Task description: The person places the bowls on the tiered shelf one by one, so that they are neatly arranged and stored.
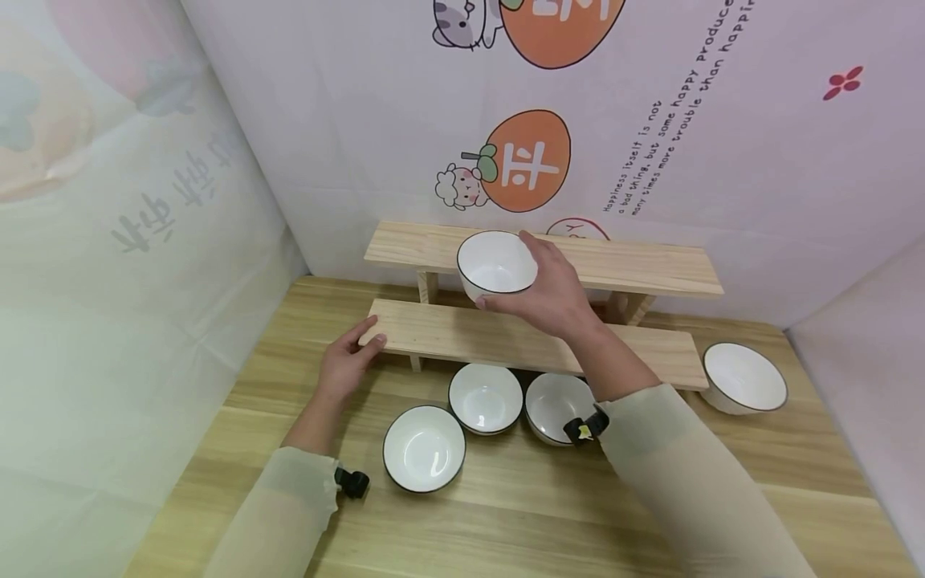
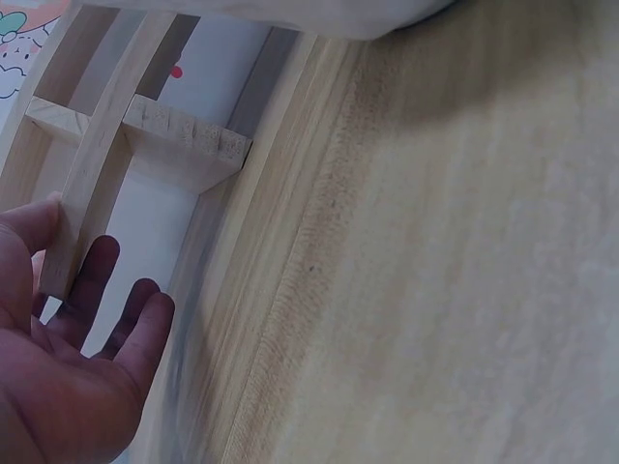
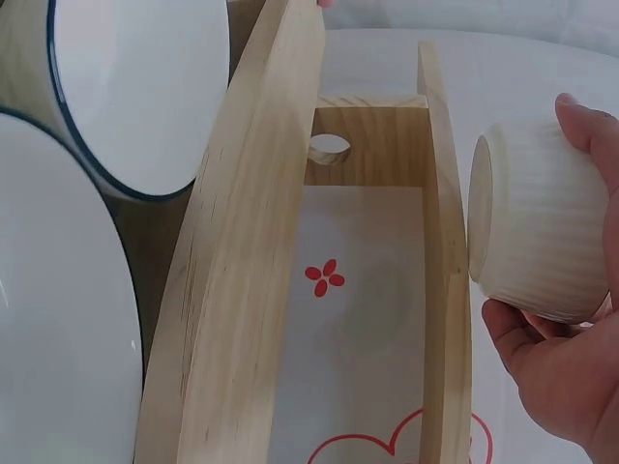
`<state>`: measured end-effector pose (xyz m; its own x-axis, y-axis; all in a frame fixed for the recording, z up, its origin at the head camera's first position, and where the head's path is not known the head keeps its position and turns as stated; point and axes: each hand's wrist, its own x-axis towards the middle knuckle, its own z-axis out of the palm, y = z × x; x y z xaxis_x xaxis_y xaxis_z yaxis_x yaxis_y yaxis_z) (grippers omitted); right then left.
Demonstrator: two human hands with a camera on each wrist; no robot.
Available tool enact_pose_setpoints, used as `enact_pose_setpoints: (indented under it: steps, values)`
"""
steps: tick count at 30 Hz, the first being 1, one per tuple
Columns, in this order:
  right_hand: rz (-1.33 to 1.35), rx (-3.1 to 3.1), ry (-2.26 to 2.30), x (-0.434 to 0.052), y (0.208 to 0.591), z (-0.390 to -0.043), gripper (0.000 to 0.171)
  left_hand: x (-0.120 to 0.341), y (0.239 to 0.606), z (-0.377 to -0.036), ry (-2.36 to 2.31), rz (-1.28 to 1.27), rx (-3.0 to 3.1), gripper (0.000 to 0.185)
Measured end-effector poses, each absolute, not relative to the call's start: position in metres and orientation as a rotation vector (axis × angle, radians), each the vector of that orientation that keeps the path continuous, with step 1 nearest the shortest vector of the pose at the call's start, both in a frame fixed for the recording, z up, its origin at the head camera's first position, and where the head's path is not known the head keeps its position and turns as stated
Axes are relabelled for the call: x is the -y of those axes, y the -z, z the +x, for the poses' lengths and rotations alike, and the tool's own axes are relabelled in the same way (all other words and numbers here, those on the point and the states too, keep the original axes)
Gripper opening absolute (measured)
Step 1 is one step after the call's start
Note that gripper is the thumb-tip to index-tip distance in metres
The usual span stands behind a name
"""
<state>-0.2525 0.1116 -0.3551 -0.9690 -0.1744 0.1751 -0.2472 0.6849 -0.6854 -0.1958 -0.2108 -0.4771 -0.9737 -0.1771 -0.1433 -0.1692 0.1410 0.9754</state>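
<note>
My right hand grips a white ribbed bowl with a dark rim, thumb and fingers on opposite sides. The bowl overlaps the upper board of a two-tier wooden shelf in the head view. From the right wrist, the foot of the held bowl shows right at that board's top surface. At the shelf's left end, my left hand holds the lower board between thumb and fingers. In the left wrist view, the left hand has its index finger under the board and other fingers loosely bent.
Three similar bowls stand before the shelf: a front left bowl, a middle bowl and a bowl partly behind my right forearm. Another bowl stands at the shelf's right end. Printed cloth hangs close behind the shelf.
</note>
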Motion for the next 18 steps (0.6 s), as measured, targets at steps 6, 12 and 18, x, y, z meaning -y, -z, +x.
enact_pose_setpoints:
  steps: [6,12,18]
  values:
    - [0.354,2.782,-1.195,-0.103,0.354,-0.259,0.126,0.212,0.478,-0.196,2.024,0.334,2.365,0.052]
    - [0.359,2.783,-1.182,-0.090,0.350,-0.268,0.124,0.219,0.504,-0.208,2.002,0.343,2.368,0.054]
    - [0.375,2.784,-1.177,-0.079,0.347,-0.276,0.123,0.220,0.512,-0.210,2.004,0.332,2.335,0.056]
